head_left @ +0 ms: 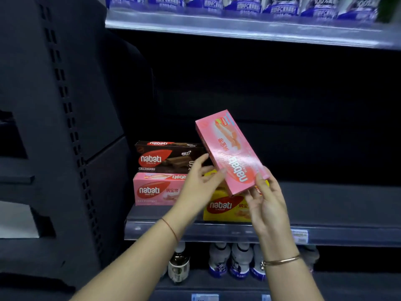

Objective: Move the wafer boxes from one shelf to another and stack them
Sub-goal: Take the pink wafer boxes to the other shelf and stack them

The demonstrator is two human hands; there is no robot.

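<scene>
A pink wafer box [230, 151] is tilted in the air above the middle shelf [325, 234]. My right hand [265, 205] grips its lower end from below. My left hand [198, 185] touches its left edge with fingertips, fingers spread. On the shelf, a brown wafer box [165, 158] lies on top of another pink wafer box [152, 190]. To their right sits a yellow wafer box [223, 208], partly hidden by my hands and the held box.
Blue-and-white cartons [238, 5] line the top shelf. Bottles [221, 260] stand on the shelf below. A dark perforated upright panel [63, 105] rises on the left. The middle shelf stretches dark and bare to the right of the yellow box.
</scene>
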